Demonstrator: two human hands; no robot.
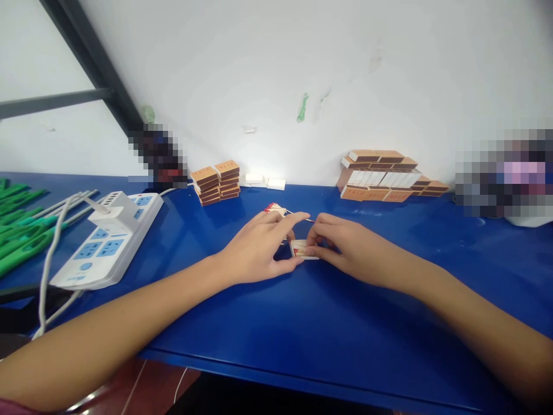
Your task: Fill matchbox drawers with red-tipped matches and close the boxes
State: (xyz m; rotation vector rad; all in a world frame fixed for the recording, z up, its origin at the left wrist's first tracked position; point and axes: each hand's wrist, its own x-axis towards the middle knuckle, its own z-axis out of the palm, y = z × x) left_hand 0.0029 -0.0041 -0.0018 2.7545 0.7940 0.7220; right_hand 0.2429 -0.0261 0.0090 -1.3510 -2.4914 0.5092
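Observation:
A small white matchbox tray (295, 251) with red-tipped matches (299, 252) in it rests on the blue table in front of me. My left hand (256, 249) grips the tray's left end between thumb and fingers. From the other side, my right hand (341, 242) reaches in, its thumb and forefinger closed on matches at the tray's right part. Those fingers partly hide what they pinch. Behind my left hand lies a loose pile of matches (276, 208), partly covered by its fingers. One single match (307, 219) sticks out between the two hands.
Stacked matchboxes (216, 181) stand at the back left, and a larger stack (378, 176) at the back right. Small white boxes (264, 181) sit between them against the wall. Left are a white power strip (125, 253) with cables and green-handled tools (26, 230).

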